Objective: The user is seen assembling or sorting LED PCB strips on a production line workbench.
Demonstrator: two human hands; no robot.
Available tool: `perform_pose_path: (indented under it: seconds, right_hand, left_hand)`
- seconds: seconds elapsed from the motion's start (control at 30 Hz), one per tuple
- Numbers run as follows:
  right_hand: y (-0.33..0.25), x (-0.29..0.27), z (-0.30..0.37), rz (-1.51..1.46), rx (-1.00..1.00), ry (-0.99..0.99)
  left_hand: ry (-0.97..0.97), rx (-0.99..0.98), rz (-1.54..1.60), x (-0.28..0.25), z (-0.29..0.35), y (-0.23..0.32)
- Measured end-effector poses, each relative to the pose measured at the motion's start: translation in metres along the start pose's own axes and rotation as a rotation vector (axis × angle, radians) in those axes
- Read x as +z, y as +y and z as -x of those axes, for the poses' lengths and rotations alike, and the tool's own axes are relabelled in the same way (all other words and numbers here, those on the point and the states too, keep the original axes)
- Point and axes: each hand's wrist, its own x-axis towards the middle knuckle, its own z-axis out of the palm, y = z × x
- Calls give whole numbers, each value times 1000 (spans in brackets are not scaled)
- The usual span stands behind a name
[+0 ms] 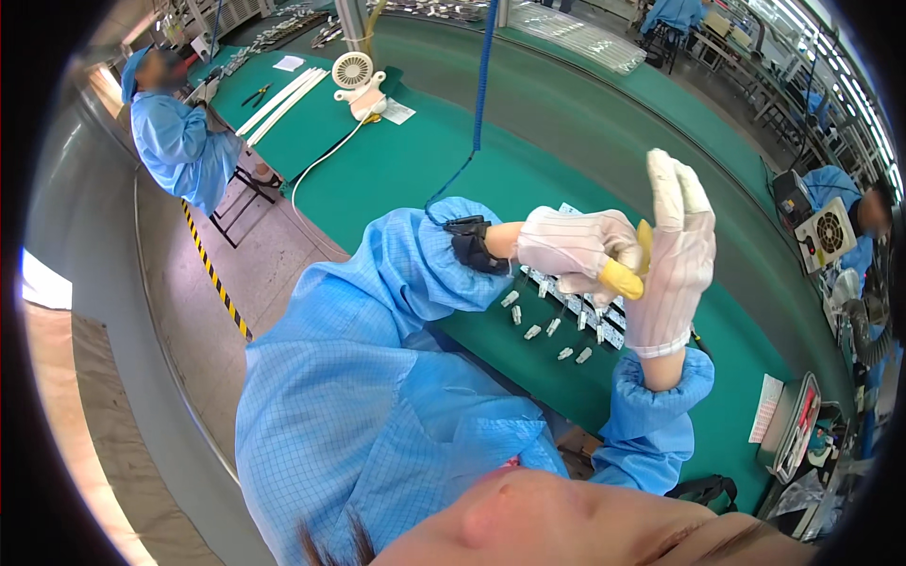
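My left hand (580, 247), in a white striped glove with a yellow fingertip, is closed against the palm side of my right hand (672, 255). Its fingers curl beside the right thumb; whatever they pinch there is hidden. A second yellow patch (645, 247) shows between the hands, and I cannot tell whose finger it covers. The right hand, also gloved, points upward with its fingers stretched. A black wrist strap (475, 243) on my left wrist joins a coiled blue cord (484, 85). Below the hands lie strips of circuit boards (612, 330) and several small pale connectors (533, 331) on wires.
The green work mat (406, 174) carries a small white fan (354, 72), long white strips (283, 106) and pliers (256, 95). At right are a metal tray (791, 429) and a boxy fan unit (830, 234). Co-workers in blue sit at left (175, 132) and right.
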Motion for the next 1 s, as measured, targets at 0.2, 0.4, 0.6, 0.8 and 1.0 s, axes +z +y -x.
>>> perform_pose_path:
  seconds: [0.2,0.4,0.6,0.8,1.0]
  right_hand:
    - [2,2,6,-34,76,-198]
    - [15,5,1,-805,361,-151]
    - [2,6,-6,-1896,618,-65]
    - [20,16,4,-2294,744,-99]
    - [16,20,9,-1646,482,-402]
  left_hand:
    - [82,30,-36,-14,1,-23]
    - [-49,-2,-334,-28,-5,-43]
    - [85,337,-541,9,-14,-61]
    - [-291,-230,-531,10,-15,-38]
    - [-269,-349,-837,3,-16,-30]
